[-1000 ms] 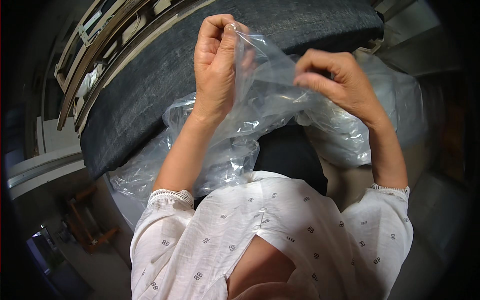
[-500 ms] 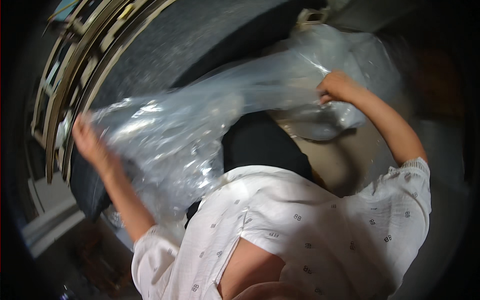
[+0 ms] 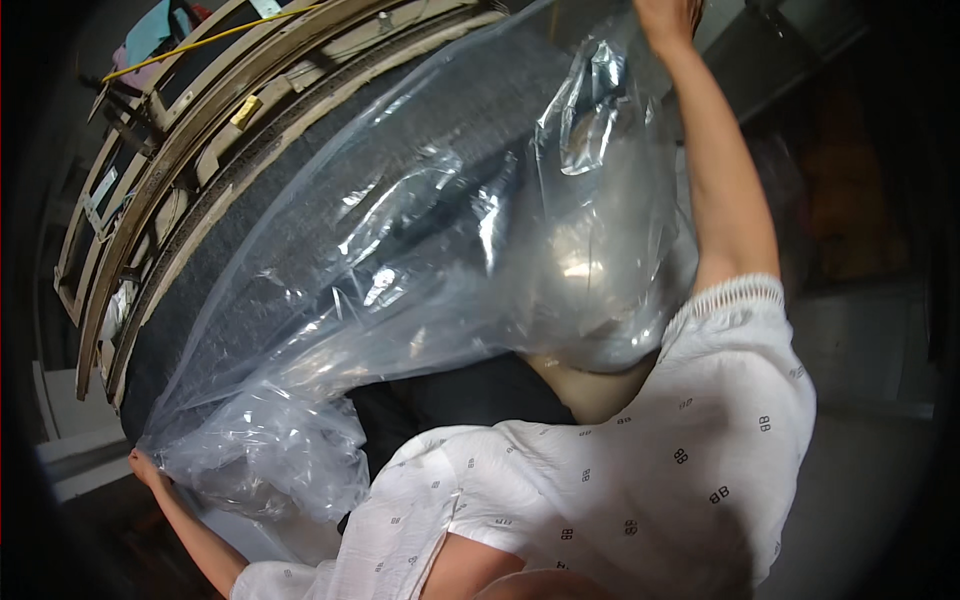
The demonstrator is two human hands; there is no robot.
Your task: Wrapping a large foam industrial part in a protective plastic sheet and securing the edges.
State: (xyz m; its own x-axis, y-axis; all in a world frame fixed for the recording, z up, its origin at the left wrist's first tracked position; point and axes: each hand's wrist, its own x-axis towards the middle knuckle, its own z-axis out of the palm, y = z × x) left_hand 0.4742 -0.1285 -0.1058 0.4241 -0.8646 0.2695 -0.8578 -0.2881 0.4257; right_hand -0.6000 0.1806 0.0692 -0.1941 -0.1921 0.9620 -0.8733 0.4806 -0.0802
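A large clear plastic bag [image 3: 430, 250] is stretched wide in front of me, billowing over a dark grey upholstered surface [image 3: 300, 190]. My left hand [image 3: 147, 468] grips one bunched end of the bag low at the left. My right hand [image 3: 668, 18] is raised to the top edge of the view and holds the bag's other end; its fingers are partly cut off by the frame. A second crumpled mass of clear plastic [image 3: 270, 465] hangs near my left hand. My white patterned sleeves show at the bottom.
A wooden frame [image 3: 170, 150] with bent rails runs along the far left side of the grey surface. Dark fabric [image 3: 450, 400] lies under the bag near my body. Grey floor [image 3: 870, 380] shows at the right.
One second ago both hands held the bag's edge close together. They have since pulled far apart, left hand down and left, right hand up and right, spreading the bag open.
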